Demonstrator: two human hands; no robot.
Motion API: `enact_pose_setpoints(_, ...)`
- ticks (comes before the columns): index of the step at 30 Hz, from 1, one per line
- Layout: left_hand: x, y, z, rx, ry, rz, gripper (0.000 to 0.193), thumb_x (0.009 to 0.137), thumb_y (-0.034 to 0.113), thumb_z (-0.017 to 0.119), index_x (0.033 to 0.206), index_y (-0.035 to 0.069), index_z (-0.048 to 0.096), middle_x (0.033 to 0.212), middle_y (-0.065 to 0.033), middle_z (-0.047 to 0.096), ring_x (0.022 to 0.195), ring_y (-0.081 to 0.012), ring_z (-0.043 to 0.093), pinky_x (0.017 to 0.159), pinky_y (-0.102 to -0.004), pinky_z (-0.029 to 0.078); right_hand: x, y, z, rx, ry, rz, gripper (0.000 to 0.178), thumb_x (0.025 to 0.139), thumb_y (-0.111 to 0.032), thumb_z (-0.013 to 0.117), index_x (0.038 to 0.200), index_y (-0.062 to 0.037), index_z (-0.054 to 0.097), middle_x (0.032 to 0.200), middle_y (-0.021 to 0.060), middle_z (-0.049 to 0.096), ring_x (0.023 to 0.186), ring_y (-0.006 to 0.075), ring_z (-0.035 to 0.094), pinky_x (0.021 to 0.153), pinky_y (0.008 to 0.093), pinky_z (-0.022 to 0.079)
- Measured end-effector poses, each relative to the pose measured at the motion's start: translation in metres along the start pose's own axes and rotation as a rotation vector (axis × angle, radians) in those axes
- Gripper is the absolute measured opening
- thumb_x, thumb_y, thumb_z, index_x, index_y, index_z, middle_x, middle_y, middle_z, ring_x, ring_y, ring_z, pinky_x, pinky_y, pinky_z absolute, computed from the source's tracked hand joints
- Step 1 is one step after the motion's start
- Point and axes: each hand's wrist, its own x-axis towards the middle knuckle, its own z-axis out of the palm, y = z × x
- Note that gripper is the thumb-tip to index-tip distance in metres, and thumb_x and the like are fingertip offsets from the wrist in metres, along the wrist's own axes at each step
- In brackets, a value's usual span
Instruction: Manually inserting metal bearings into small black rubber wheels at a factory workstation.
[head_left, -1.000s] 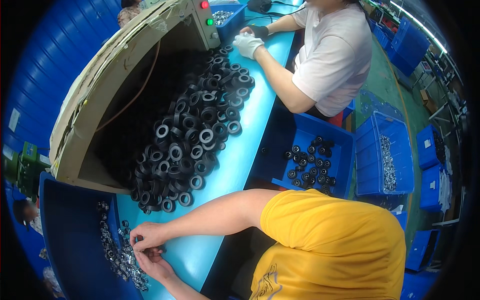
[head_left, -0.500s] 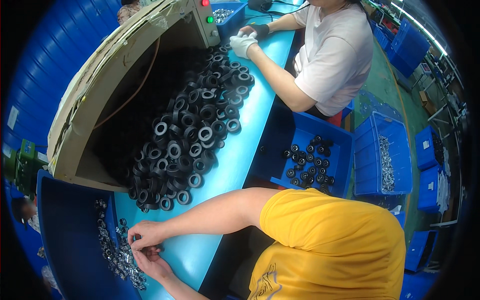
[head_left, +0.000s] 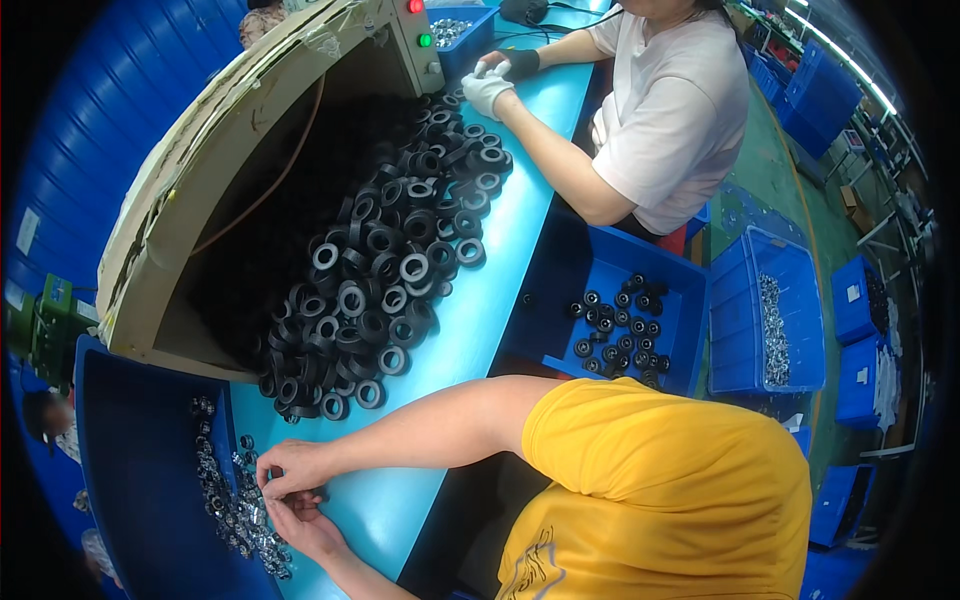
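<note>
Both my hands meet over the near left end of the light blue table (head_left: pixel 385 505), beside a loose heap of small shiny metal parts (head_left: pixel 240 515). My right hand (head_left: pixel 293 468) has its thumb and fingers pinched together, pointing down. Just below it, my left hand (head_left: pixel 308 527) is turned up with curled fingers, its fingertips touching the right ones. Whatever they hold between them is too small and covered to make out. A large pile of black rings (head_left: pixel 385 270) lies on the table beyond my right forearm.
A dark blue bin (head_left: pixel 130 480) borders the metal parts. Behind the rings stands a cream machine housing (head_left: pixel 165 235) with an arched opening. A co-worker (head_left: pixel 670 120) with a white glove sits farther along. A blue bin (head_left: pixel 685 330) holds black wheels (head_left: pixel 625 325).
My hands stay pinched together in nearly the same place. The whole view has shifted very slightly; nothing else has visibly moved.
</note>
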Motion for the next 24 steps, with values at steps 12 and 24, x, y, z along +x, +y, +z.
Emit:
enact_pose_setpoints(12, 0.005, -0.007, -0.009, 0.003, -0.022, -0.001, 0.044, 0.115, 0.035, 0.046, 0.136, -0.003, 0.057, 0.101, -0.0058, 0.064, 0.079, -0.0109, 0.057, 0.065, -0.0249, 0.045, 0.005, 0.01, 0.002, -0.011, 0.005, -0.029, 0.042, 0.091, -0.04, 0.073, 0.114, -0.0053, 0.074, 0.099, 0.0131, 0.076, 0.089, 0.0252, 0.074, 0.08, 0.0382, 0.058)
enact_pose_setpoints(24, 0.003, -0.002, -0.002, -0.01, -0.01, -0.006, 0.04, 0.116, 0.034, 0.047, 0.132, 0.0, 0.059, 0.097, -0.0047, 0.064, 0.077, -0.0096, 0.057, 0.064, -0.0238, 0.046, 0.006, 0.012, 0.005, -0.003, 0.062, -0.04, 0.041, 0.085, -0.038, 0.077, 0.109, -0.0044, 0.076, 0.099, 0.0129, 0.077, 0.091, 0.0246, 0.075, 0.081, 0.0378, 0.059)
